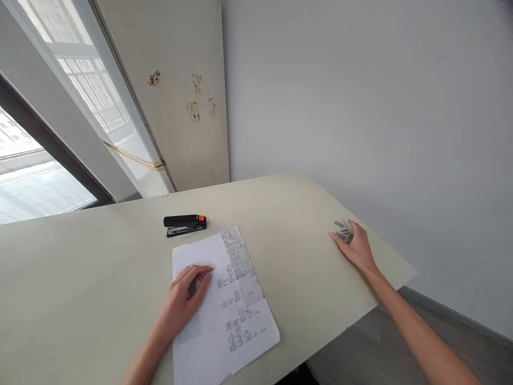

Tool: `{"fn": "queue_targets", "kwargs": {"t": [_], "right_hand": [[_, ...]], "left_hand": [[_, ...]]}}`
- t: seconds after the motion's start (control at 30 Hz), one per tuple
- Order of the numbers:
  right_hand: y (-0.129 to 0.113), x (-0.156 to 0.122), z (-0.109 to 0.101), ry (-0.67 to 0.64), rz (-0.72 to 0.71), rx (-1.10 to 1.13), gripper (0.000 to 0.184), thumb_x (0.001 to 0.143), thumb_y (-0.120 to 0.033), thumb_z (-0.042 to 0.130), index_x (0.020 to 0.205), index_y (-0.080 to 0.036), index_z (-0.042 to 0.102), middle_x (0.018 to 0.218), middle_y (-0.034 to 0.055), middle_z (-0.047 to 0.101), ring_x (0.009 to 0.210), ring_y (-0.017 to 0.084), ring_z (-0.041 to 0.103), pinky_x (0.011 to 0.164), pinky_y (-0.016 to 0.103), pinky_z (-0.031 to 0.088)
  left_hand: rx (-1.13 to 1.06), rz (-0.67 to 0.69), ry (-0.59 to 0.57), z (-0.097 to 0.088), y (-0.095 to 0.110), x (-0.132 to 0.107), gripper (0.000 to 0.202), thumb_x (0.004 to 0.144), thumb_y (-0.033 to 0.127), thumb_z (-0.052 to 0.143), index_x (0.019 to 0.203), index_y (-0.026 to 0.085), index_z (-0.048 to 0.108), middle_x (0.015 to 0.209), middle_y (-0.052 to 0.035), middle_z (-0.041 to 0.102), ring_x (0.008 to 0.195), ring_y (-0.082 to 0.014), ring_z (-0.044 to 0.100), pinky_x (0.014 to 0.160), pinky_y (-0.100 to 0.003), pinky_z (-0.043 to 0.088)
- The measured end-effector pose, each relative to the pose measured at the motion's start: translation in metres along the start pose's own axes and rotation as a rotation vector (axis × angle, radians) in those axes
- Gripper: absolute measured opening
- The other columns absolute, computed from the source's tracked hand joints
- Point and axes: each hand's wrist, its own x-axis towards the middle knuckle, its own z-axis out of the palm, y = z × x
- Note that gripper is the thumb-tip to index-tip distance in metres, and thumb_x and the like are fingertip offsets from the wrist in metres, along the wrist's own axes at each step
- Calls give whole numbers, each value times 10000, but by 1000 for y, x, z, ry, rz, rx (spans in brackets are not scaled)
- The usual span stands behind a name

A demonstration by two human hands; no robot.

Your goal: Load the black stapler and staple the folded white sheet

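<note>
My left hand (185, 299) rests on a stack of white papers (200, 326), its fingers loosely bent and the thumb tip close to the index finger. Nothing shows in its grasp. At the table's right side, my right hand (358, 248) reaches over several small grey metal strips (340, 235) that look like staples. Its thumb and index finger are spread around them; the other fingers are partly hidden. Just beyond the papers lies a black stapler (185, 225) with an orange patch on its right end.
The pale table (288, 214) has a slanting right edge near a grey wall (360, 96). A beige cabinet side (180, 133) with brown marks stands behind the table, beside a glossy white door with a gold handle (132, 156). Grey floor (368, 342) shows at lower right.
</note>
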Motion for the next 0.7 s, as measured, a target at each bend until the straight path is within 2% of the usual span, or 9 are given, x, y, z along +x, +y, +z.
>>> {"fn": "queue_targets", "kwargs": {"t": [0.13,0.27,0.47,0.7], "right_hand": [[-6,31,17,-21,8,30,741,862,-697,617,1368,-157,629,1435,212,606,1309,393,565,1099,540,438],[-19,34,28,-24,-22,75,572,872,-641,609,1213,-198,726,1337,171,681,1246,367,609,1075,516,449],[-56,20,41,-21,-52,172,463,865,-609,615,1057,-210,748,1113,131,780,1105,328,676,1028,509,481],[-128,5,81,-51,-107,339,500,928,-661,543,1018,-206,731,1078,141,787,979,294,711,953,459,535]], "left_hand": [[128,-27,7,-27,-11,-14,186,811,418,841,930,275,836,988,-92,736,882,-268,614,674,-261,451],[173,-7,33,-41,-18,-24,223,819,471,819,934,280,833,953,-91,732,845,-263,619,624,-260,433],[167,11,30,-40,-20,-24,198,820,461,824,921,291,834,873,-81,708,795,-248,606,562,-248,401],[-127,-55,93,-33,-8,-24,160,682,277,934,787,289,813,770,-64,676,725,-241,561,514,-241,372]]}}
